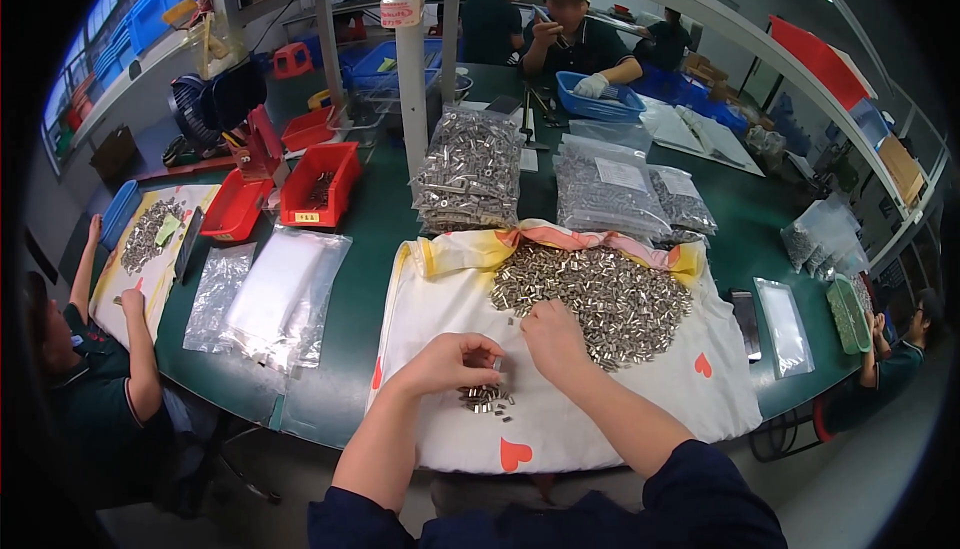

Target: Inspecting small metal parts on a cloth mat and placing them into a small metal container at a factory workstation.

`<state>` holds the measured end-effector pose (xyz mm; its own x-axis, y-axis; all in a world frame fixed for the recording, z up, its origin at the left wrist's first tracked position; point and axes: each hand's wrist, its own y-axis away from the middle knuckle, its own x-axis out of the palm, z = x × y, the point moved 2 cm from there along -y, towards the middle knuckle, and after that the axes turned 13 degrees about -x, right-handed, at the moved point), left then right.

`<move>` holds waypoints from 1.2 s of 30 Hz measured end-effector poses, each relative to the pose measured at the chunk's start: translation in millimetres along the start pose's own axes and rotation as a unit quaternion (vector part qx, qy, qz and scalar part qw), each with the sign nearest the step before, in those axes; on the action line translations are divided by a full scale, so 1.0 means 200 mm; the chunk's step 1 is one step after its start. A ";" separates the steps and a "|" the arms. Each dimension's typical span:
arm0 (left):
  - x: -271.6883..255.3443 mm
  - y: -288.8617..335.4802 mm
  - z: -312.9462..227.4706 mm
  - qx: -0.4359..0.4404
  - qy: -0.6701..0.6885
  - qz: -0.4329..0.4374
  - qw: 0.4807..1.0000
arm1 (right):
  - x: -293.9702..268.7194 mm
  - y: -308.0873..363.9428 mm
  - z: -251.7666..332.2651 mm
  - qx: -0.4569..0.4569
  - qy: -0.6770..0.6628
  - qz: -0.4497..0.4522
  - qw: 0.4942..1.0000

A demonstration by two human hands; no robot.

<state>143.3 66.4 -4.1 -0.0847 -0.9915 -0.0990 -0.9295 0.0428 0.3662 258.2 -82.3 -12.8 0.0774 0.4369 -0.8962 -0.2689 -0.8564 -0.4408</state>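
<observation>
A large heap of small silvery metal cylinders [625, 304] is spread over a white cloth [580, 429] with red hearts and a yellow-pink rolled edge. My left hand [455, 364] is curled, with small metal cylinders showing between its thumb and fingers. Just below it lies a smaller pile of the same cylinders [484, 399], partly hidden by that hand. At the heap's left edge, my right hand [556, 339] has its fingers pressed together, pointing toward the left hand; whatever they pinch is hidden. One loose cylinder sits on the cloth between both hands.
Behind the cloth stand filled clear bags [468, 164] and more bags of parts [610, 184]. Red bins [320, 184] and flat plastic bags [285, 294] lie left. A dark phone-like object [744, 324] is at right. A metal post [413, 99] rises behind; co-workers sit around.
</observation>
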 end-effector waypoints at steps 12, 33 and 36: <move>0.00 -0.07 0.04 -0.019 0.180 -0.018 0.983 | -0.04 0.01 0.05 0.228 -0.440 -0.101 0.863; 0.00 -0.07 0.07 -0.008 0.194 -0.057 0.979 | -0.03 0.03 0.09 0.148 -0.452 -0.099 0.874; 0.00 -0.07 0.05 -0.024 0.229 -0.047 0.972 | -0.03 0.02 0.10 0.154 -0.450 -0.080 0.876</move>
<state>152.5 67.5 -18.5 0.1791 -0.9420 0.2839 -0.9066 -0.0459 0.4195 237.9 -83.9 -8.3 -0.6127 0.7035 -0.3602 -0.5805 -0.7098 -0.3990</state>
